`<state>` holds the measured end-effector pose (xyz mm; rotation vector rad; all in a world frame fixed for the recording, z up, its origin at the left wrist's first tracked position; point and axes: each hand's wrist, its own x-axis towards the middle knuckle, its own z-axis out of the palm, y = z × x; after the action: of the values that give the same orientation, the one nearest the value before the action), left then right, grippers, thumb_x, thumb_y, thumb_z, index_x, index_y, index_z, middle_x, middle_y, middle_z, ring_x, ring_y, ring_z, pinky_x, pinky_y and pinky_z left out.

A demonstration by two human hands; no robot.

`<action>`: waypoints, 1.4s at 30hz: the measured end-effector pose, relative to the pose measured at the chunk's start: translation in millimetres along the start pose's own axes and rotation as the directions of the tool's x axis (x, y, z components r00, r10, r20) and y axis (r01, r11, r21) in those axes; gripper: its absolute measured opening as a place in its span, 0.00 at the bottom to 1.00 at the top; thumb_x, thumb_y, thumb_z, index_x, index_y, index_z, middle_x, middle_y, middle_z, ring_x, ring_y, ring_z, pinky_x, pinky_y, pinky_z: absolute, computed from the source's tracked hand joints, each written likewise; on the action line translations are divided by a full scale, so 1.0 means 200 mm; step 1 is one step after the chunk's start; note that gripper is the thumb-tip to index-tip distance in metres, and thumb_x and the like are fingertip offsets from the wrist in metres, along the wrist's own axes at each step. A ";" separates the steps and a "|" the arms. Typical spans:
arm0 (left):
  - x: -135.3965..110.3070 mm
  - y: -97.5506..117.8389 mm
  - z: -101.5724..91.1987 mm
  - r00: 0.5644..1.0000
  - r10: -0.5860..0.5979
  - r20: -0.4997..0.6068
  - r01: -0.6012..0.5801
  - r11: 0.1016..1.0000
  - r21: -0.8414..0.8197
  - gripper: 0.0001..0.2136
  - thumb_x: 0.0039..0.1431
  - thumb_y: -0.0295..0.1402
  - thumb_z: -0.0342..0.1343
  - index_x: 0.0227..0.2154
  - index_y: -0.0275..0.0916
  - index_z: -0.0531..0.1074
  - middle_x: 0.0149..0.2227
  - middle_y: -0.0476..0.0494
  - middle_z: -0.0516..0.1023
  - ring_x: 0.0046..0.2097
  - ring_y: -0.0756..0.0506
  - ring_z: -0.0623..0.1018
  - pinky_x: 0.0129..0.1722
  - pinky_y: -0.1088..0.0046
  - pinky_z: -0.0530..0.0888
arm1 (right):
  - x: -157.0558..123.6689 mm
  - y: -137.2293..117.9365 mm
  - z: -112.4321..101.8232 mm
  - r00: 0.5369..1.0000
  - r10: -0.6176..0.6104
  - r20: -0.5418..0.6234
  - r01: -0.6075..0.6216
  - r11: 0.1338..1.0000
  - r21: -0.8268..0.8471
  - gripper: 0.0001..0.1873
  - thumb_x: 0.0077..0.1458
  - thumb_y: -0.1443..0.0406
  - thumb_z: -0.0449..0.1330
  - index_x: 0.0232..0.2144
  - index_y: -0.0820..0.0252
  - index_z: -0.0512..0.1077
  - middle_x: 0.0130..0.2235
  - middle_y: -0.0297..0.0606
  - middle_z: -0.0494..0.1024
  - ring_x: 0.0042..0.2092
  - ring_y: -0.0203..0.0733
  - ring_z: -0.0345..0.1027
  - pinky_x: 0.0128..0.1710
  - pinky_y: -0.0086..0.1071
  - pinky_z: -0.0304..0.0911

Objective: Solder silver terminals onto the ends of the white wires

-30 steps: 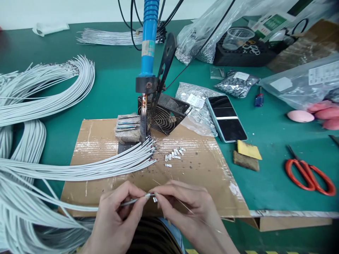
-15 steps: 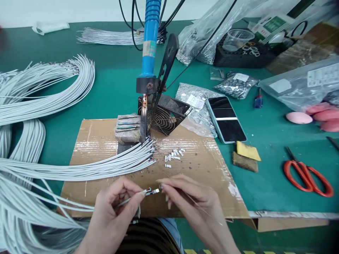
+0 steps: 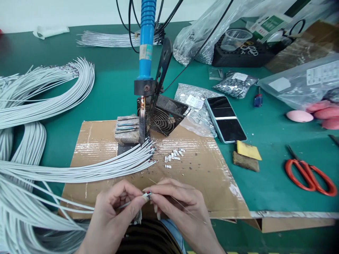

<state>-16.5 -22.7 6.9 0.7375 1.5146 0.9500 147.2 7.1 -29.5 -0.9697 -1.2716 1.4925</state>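
My left hand (image 3: 116, 211) pinches the stripped end of a thin white wire (image 3: 127, 204) at the near edge of a cardboard sheet (image 3: 206, 176). My right hand (image 3: 177, 204) meets it fingertip to fingertip, pinched on the wire tip where a small metal terminal (image 3: 148, 193) sits, and a thin strand of solder wire (image 3: 185, 208) runs across its fingers. A fan of white wires (image 3: 111, 167) lies on the cardboard just beyond my hands. Several loose metal terminals (image 3: 173, 155) lie right of their tips.
A blue-handled soldering iron (image 3: 145, 53) stands upright in a holder by a small black fan (image 3: 161, 118). White wire bundles (image 3: 39, 95) fill the left. A phone (image 3: 225, 118), yellow sponge pieces (image 3: 247, 153), red scissors (image 3: 309, 173) and plastic bags (image 3: 299, 84) lie right.
My hands came apart half a second ago, showing the terminal on the wire tip. They have closed together again on that tip.
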 end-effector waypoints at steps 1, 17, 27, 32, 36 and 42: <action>0.00 0.00 0.00 1.000 0.004 0.004 -0.004 1.000 0.005 0.10 0.52 0.37 0.68 0.22 0.37 0.79 0.19 0.53 0.73 0.24 0.53 0.67 0.25 0.79 0.64 | 0.00 0.00 0.00 1.000 -0.005 -0.001 0.005 1.000 -0.012 0.14 0.58 0.71 0.68 0.40 0.46 0.87 0.26 0.33 0.79 0.24 0.32 0.70 0.23 0.22 0.67; 0.00 -0.04 -0.02 0.991 0.128 0.026 -0.131 0.957 0.259 0.10 0.58 0.38 0.63 0.24 0.40 0.79 0.23 0.51 0.76 0.25 0.50 0.69 0.26 0.76 0.65 | -0.02 0.03 0.01 0.995 0.092 -0.037 -0.087 0.989 0.115 0.09 0.54 0.71 0.70 0.34 0.51 0.88 0.26 0.34 0.79 0.21 0.29 0.68 0.19 0.20 0.64; 0.00 -0.08 -0.03 0.948 0.303 0.093 -0.316 0.876 0.364 0.10 0.64 0.36 0.60 0.27 0.41 0.79 0.23 0.51 0.77 0.23 0.49 0.70 0.24 0.76 0.66 | -0.05 0.06 0.01 0.980 0.188 -0.065 -0.177 0.973 0.147 0.03 0.55 0.65 0.71 0.30 0.56 0.87 0.23 0.33 0.77 0.20 0.30 0.68 0.19 0.20 0.67; 0.00 -0.07 -0.03 0.952 0.282 0.123 -0.307 0.879 0.364 0.12 0.66 0.38 0.58 0.28 0.41 0.79 0.22 0.51 0.74 0.23 0.50 0.67 0.24 0.75 0.63 | -0.02 -0.04 -0.03 1.000 0.030 0.003 -0.029 0.995 -0.096 0.10 0.58 0.70 0.67 0.36 0.53 0.88 0.24 0.35 0.80 0.24 0.34 0.71 0.23 0.24 0.67; 0.00 -0.06 -0.02 0.929 0.347 0.131 -0.370 0.854 0.366 0.10 0.66 0.34 0.58 0.27 0.42 0.79 0.23 0.51 0.77 0.23 0.50 0.70 0.25 0.76 0.65 | 0.01 -0.10 -0.05 0.999 0.031 0.042 -0.023 0.984 -0.175 0.11 0.56 0.72 0.67 0.34 0.54 0.88 0.23 0.35 0.79 0.24 0.35 0.71 0.23 0.24 0.66; -0.02 -0.07 0.01 0.814 0.576 0.071 -0.547 0.720 0.427 0.07 0.62 0.24 0.60 0.32 0.44 0.78 0.26 0.51 0.80 0.27 0.48 0.75 0.31 0.76 0.69 | 0.00 -0.09 -0.01 0.996 0.016 -0.082 -0.034 0.974 -0.226 0.08 0.54 0.70 0.68 0.28 0.54 0.86 0.21 0.32 0.77 0.22 0.33 0.67 0.20 0.23 0.61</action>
<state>-12.2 -32.3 -4.3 1.5755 1.6082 1.0966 151.5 7.9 -11.9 -1.1865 -1.3975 1.3328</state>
